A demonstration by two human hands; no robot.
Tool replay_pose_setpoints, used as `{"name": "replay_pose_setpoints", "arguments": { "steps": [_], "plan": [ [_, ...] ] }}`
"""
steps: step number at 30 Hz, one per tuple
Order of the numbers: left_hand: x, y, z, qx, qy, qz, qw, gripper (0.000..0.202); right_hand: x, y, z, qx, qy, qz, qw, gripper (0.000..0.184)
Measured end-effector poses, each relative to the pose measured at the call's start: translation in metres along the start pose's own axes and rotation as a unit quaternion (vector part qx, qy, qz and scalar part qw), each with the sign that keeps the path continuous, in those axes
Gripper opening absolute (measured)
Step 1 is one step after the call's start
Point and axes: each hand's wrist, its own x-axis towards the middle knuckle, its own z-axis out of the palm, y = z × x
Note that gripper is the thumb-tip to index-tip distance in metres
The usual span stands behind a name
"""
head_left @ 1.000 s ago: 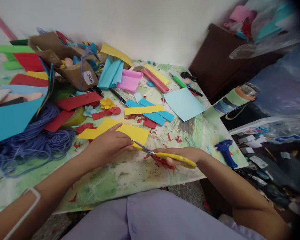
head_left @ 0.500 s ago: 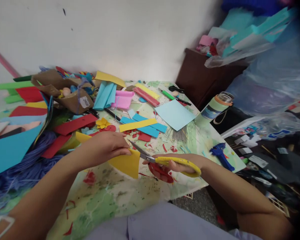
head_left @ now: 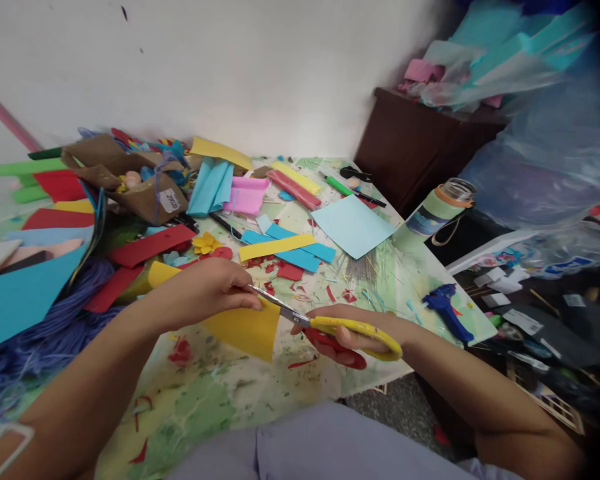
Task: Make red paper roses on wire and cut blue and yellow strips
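Note:
A yellow sheet of craft paper or felt (head_left: 247,332) hangs from my left hand (head_left: 215,290), pinched along its upper edge between thumb and fingers. My right hand (head_left: 350,327) grips scissors (head_left: 363,331) with one yellow and one red handle, fingers through the loops. The blades point left along the sheet's top edge, and their tip lies by my left fingertips, partly hidden there. Beyond my hands, a yellow strip (head_left: 277,247) lies across blue strips (head_left: 300,257) on the table.
A pale blue sheet (head_left: 354,227) lies on the table (head_left: 205,407), with wires (head_left: 363,268) beside it. At the right edge are a blue glue gun (head_left: 449,312) and a bottle (head_left: 440,208). Purple yarn (head_left: 70,320), a brown paper bag (head_left: 145,193) and red strips (head_left: 153,245) crowd the left.
The scissor blades have come together across the top of the yellow sheet; half a second ago they stood further apart. The sheet's lower corner has shifted slightly down and left.

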Motion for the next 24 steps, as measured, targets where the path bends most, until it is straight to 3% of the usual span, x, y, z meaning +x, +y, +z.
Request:
{"name": "replay_pose_setpoints", "arguments": {
  "steps": [3, 8, 19, 24],
  "plan": [
    [0.000, -0.002, 0.002, 0.003, 0.004, 0.002, 1.000, 0.042, 0.000, 0.001, 0.001, 0.082, 0.008, 0.028, 0.996, 0.068],
    [-0.002, -0.005, 0.005, -0.012, 0.002, 0.004, 1.000, 0.040, 0.000, 0.003, 0.002, 0.120, 0.032, 0.053, 0.991, 0.067],
    [-0.019, -0.018, -0.007, 0.004, 0.054, 0.006, 0.999, 0.043, 0.003, 0.010, -0.002, 0.128, 0.089, 0.106, 0.982, 0.065],
    [-0.023, -0.023, -0.008, 0.002, 0.022, 0.006, 1.000, 0.040, 0.002, 0.013, -0.002, 0.116, 0.068, 0.091, 0.987, 0.064]
  ]
}}
